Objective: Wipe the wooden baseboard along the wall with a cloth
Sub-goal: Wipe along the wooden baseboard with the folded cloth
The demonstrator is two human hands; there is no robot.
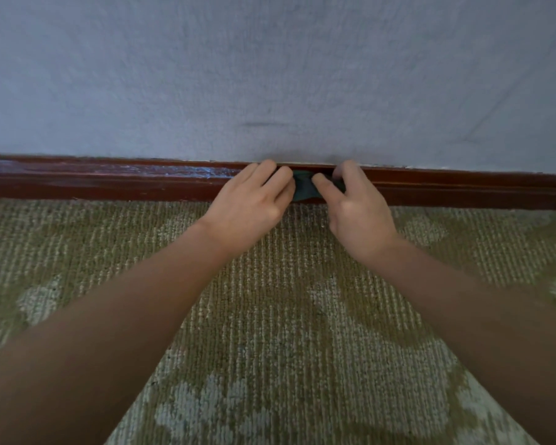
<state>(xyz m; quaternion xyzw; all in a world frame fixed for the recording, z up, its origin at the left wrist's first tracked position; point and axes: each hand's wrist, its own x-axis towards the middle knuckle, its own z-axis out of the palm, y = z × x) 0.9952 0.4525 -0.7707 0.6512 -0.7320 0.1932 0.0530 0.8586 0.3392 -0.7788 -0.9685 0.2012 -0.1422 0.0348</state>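
Note:
A dark reddish-brown wooden baseboard [109, 181] runs across the foot of the wall from left to right. A small dark green cloth [304, 187] is pressed against it near the middle. My left hand [254, 207] grips the cloth's left side and my right hand [357, 203] grips its right side, with the fingers of both curled over it against the wood. Most of the cloth is hidden under the fingers. A pale wet or dusty streak shows on the baseboard left of my hands.
A grey-blue wall [270, 75] rises above the baseboard, with a faint dark scuff near its lower middle. Olive and cream patterned carpet [270, 316] covers the floor up to the baseboard. Both forearms reach in from the lower corners.

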